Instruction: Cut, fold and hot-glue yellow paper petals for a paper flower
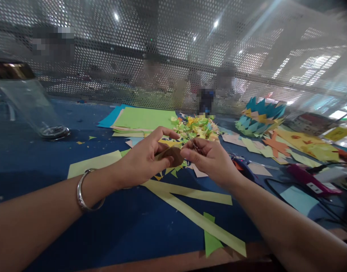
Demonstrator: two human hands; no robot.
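Observation:
My left hand [146,158] is closed on a small folded piece of paper [177,156], dull brown in the shade, pinched between thumb and fingers. Close beside it, my right hand [209,156] grips what looks like a pair of small scissors [192,141], their thin metal blades pointing up and left. My fingers hide most of the handles. Below the hands, long pale-yellow paper strips [196,215] lie on the blue table [119,226], one crossing a green paper scrap [211,236]. Behind them rises a heap of cut paper bits [200,126].
Stacked coloured sheets [147,118] lie at the back, below a perforated metal screen [105,45]. A glass bottle [34,102] stands left. To the right are a zigzag-edged paper crown [260,115], loose paper pieces, a magenta power strip [312,181] and dark cables.

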